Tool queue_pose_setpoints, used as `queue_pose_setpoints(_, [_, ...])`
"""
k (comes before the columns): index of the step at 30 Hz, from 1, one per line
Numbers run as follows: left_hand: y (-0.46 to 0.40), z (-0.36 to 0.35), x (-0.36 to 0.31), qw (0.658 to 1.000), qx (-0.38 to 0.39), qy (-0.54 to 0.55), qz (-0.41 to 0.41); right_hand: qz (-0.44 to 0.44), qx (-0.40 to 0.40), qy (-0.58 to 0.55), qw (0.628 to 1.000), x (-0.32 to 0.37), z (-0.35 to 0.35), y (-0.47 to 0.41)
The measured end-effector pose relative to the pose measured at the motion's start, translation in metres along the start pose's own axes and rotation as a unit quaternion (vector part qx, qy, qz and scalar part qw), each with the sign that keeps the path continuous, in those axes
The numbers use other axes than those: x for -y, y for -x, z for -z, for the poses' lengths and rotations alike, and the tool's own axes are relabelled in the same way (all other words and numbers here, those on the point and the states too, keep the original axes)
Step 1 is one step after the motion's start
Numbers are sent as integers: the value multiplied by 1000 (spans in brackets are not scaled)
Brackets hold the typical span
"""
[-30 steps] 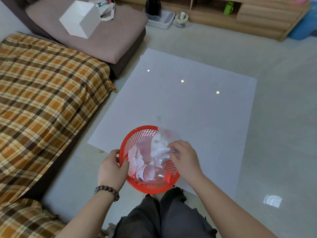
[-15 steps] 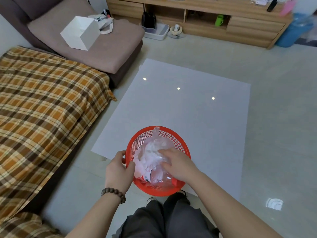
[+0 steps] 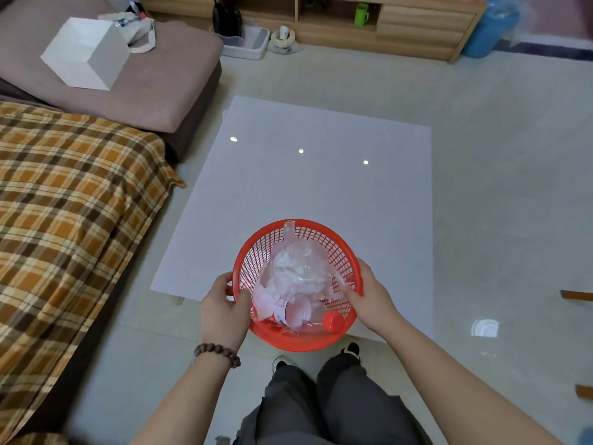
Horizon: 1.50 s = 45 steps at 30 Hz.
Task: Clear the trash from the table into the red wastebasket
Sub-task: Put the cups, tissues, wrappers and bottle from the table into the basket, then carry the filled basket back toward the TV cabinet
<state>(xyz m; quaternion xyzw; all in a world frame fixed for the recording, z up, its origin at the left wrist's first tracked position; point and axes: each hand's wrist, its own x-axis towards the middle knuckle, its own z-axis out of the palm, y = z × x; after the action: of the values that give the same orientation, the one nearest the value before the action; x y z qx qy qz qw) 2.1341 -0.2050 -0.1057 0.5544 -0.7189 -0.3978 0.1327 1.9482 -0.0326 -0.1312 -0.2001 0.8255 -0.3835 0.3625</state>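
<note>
The red wastebasket (image 3: pixel 316 232) hangs over the near edge of the white table (image 3: pixel 308 181), held from both sides. My left hand (image 3: pixel 221 311) grips its left rim, thumb inside. My right hand (image 3: pixel 369 292) grips the right rim. Inside lie a clear plastic bag with white crumpled paper (image 3: pixel 296 268) and a clear bottle (image 3: pixel 298 314) with a red cap (image 3: pixel 332 322). The tabletop shows only three light reflections.
A plaid-covered sofa (image 3: pixel 70 213) runs along the left, with a mauve cushion (image 3: pixel 150 85) and a white box (image 3: pixel 85 53) behind it. A wooden cabinet (image 3: pixel 385 30) stands at the back, a blue bin (image 3: pixel 491 30) at its right. My legs (image 3: pixel 324 403) are below the basket.
My right hand has let go of the plastic bag inside the basket and moved out to grip the right rim. The bag now lies in the basket.
</note>
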Motion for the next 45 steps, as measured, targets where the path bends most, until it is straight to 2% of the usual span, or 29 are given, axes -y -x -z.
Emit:
queue_pose_setpoints(6, [16,-26,-25,999,17,10,-25,-8,-46,-18,999,-16,35,16])
queue_pose_setpoints(12, [54,-86,-66,997,40,37,-52,-4,-91,-32,995,-54,104,34])
queue_pose_setpoints(18, [101,-182,-126,994,47,44,-87,-6,-125,-51,991,-124,205,44])
queue_pose_setpoints(28, [173,-333,-232,991,85,67,-76,0,-127,-32,991,-217,388,40])
queue_pose_setpoints(37, [137,-391,-296,993,68,50,-83,4,-147,-52,988,-225,453,-28])
queue_pose_setpoints(45, [22,-454,-360,993,67,55,-77,27,-119,-37,992,-202,510,-172])
